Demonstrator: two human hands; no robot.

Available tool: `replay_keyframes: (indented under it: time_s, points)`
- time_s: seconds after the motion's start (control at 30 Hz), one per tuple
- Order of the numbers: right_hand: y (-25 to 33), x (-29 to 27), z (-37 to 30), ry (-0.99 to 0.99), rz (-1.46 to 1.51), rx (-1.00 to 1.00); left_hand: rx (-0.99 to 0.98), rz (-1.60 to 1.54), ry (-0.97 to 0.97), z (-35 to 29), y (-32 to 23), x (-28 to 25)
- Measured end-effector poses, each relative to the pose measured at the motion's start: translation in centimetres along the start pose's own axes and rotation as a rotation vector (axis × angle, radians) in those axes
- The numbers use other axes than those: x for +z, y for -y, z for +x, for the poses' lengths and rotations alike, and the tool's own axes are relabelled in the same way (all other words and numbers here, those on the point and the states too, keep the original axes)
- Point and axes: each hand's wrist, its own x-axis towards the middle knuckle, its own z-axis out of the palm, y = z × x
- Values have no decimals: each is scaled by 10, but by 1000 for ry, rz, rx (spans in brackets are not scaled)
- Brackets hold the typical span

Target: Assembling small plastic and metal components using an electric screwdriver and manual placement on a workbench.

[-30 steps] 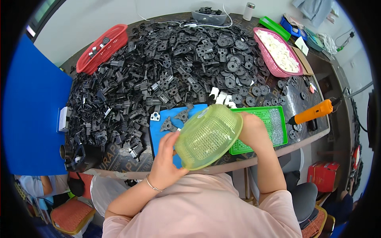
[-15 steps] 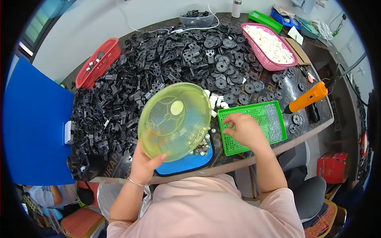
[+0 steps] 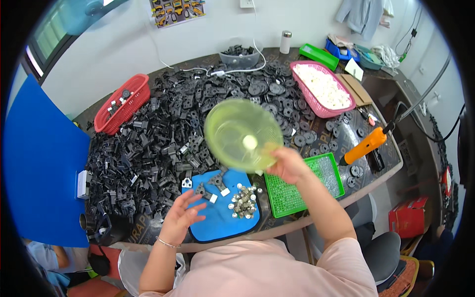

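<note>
My right hand (image 3: 288, 164) grips the rim of a round yellow-green plastic sieve bowl (image 3: 242, 133) and holds it tilted in the air above the table. My left hand (image 3: 181, 217) hovers open, fingers apart, over the left edge of a blue mat (image 3: 219, 216). On the mat lie a small heap of silver metal pieces (image 3: 243, 202) and a few black plastic parts with white clips (image 3: 210, 185). A green studded tray (image 3: 302, 184) lies just right of the mat, under my right forearm.
A big heap of black plastic parts (image 3: 163, 133) covers the table. A red basket (image 3: 122, 102) sits at the back left, a pink basket of white pieces (image 3: 322, 89) at the back right. An orange-handled tool (image 3: 365, 146) hangs at the right. A blue board (image 3: 39, 163) stands on the left.
The sieve bowl passed from my left hand to my right and moved up and to the right. Silver pieces now lie on the blue mat. My left hand dropped to the mat.
</note>
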Motion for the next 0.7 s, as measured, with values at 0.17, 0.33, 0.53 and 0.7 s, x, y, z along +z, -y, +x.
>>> replay_keyframes:
  time_s: [0.17, 0.33, 0.53, 0.7]
  points:
    - [77, -25, 60, 115, 215, -409, -71, 41, -37, -5, 2, -10]
    - [51, 6, 45, 113, -215, -240, 19, 190, -55, -7, 17, -13]
    - [-33, 26, -4, 262, -1785, -572, -64, 428, 56, -6, 32, -2]
    - [-70, 27, 1, 228, -1842, -611, 331, 1069, 92, 10, 33, 19]
